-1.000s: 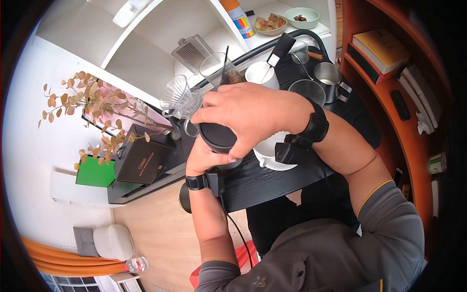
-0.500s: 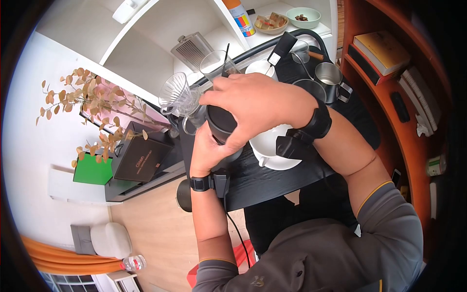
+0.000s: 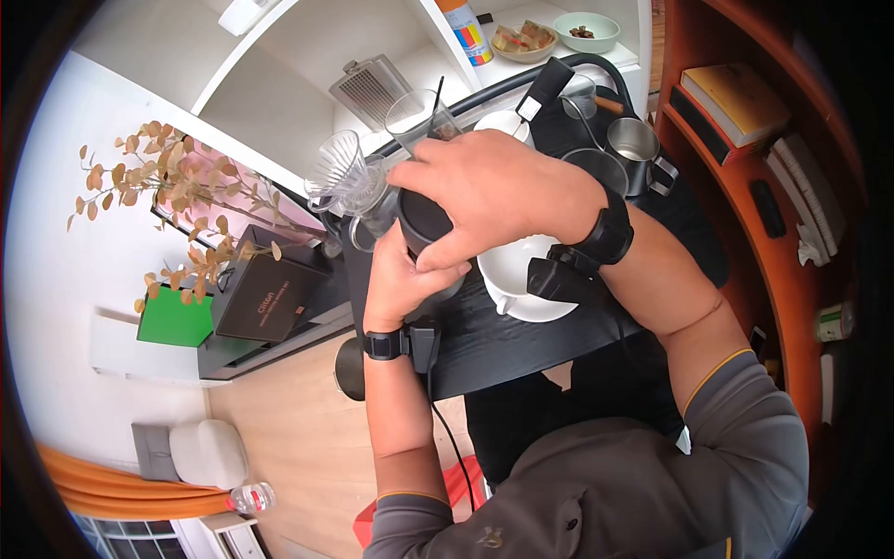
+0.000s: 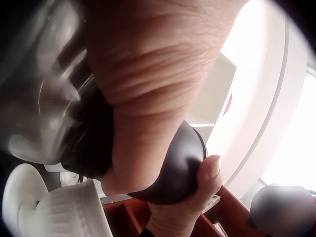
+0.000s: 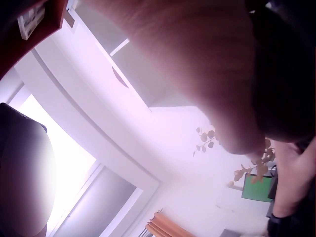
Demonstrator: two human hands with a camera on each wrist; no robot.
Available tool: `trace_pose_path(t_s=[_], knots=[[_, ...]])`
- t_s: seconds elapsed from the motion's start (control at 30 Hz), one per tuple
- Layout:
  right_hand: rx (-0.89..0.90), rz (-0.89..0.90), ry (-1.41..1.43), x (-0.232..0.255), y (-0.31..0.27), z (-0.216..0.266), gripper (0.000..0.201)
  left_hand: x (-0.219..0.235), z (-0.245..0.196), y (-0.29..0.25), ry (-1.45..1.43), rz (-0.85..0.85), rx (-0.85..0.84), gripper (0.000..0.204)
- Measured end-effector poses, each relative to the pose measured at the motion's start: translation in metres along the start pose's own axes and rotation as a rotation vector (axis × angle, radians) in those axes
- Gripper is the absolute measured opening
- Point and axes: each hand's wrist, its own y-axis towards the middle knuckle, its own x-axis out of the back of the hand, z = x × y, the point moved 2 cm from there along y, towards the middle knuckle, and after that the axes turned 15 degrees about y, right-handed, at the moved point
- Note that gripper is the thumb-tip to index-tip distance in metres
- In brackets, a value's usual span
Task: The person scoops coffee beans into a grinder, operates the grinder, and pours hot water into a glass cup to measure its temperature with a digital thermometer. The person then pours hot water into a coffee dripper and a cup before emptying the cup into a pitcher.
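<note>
Both hands are on a black-topped container (image 3: 425,220) above the black table. Its lower part (image 4: 44,103) is clear and shiny in the left wrist view, with a black collar above. My left hand (image 3: 399,287) wraps round the container's body from below. From above, my right hand (image 3: 507,191) grips the black top, its thumb along the near side. In the left wrist view the right thumb (image 4: 210,173) lies against the smooth black top. A white cup (image 3: 521,281) stands just right of the container, partly hidden by the right wrist.
At the left a ribbed glass dripper (image 3: 337,168) sits over a glass server (image 3: 376,212). Behind the hands stand a tall glass (image 3: 410,114) with a black stick and a white mug (image 3: 503,123) with a probe thermometer (image 3: 544,89). A steel pitcher (image 3: 633,142) is at the right.
Both hands and the container have shifted slightly to the right, uncovering more of the glass server. The right hand has turned a little on the black top.
</note>
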Motion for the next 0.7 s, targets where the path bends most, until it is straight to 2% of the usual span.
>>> trace_pose_path(t_s=[0.07, 0.13, 0.17, 0.23, 0.27, 0.37, 0.43, 0.47, 0.53, 0.57, 0.63, 0.67, 0.7], knots=[[-0.031, 0.011, -0.005, -0.002, 0.0, -0.005, 0.067, 0.001, -0.001, 0.0, -0.013, -0.003, -0.005, 0.056], [0.286, -0.075, 0.056, -0.008, -0.002, -0.008, 0.067, 0.006, -0.002, -0.003, -0.085, 0.041, -0.059, 0.06], [0.286, -0.067, 0.066, -0.01, -0.001, -0.007, 0.067, 0.009, -0.003, -0.004, -0.178, 0.102, -0.059, 0.064], [0.408, -0.045, 0.04, -0.013, -0.001, -0.002, 0.068, 0.011, -0.009, -0.006, -0.214, 0.073, -0.092, 0.065], [0.408, -0.039, 0.047, -0.015, 0.0, -0.002, 0.068, 0.013, -0.011, -0.007, -0.246, 0.045, -0.139, 0.065], [0.392, -0.107, 0.078, -0.014, 0.0, -0.002, 0.069, 0.01, -0.005, -0.006, -0.217, 0.056, -0.083, 0.061], [0.114, -0.084, 0.079, -0.007, 0.001, -0.003, 0.069, 0.006, -0.004, -0.006, -0.181, 0.066, 0.041, 0.056], [0.112, -0.086, 0.078, -0.007, 0.002, -0.003, 0.069, 0.002, -0.005, -0.003, -0.182, 0.067, 0.039, 0.056], [-0.104, -0.099, -0.003, -0.006, 0.003, -0.005, 0.069, -0.003, -0.009, 0.002, 0.02, -0.034, 0.025, 0.056], [-0.105, -0.1, -0.005, -0.005, 0.002, -0.007, 0.069, -0.001, -0.011, 0.002, 0.097, -0.034, -0.005, 0.06], [0.128, -0.062, 0.053, -0.005, -0.001, -0.008, 0.068, 0.004, -0.001, -0.002, 0.021, 0.006, -0.026, 0.062], [0.129, -0.062, 0.053, -0.007, 0.0, -0.01, 0.068, 0.007, 0.0, -0.003, -0.054, 0.046, -0.045, 0.065], [0.273, -0.074, 0.077, -0.01, 0.0, -0.008, 0.068, 0.009, 0.0, -0.005, -0.167, 0.108, -0.024, 0.068]])
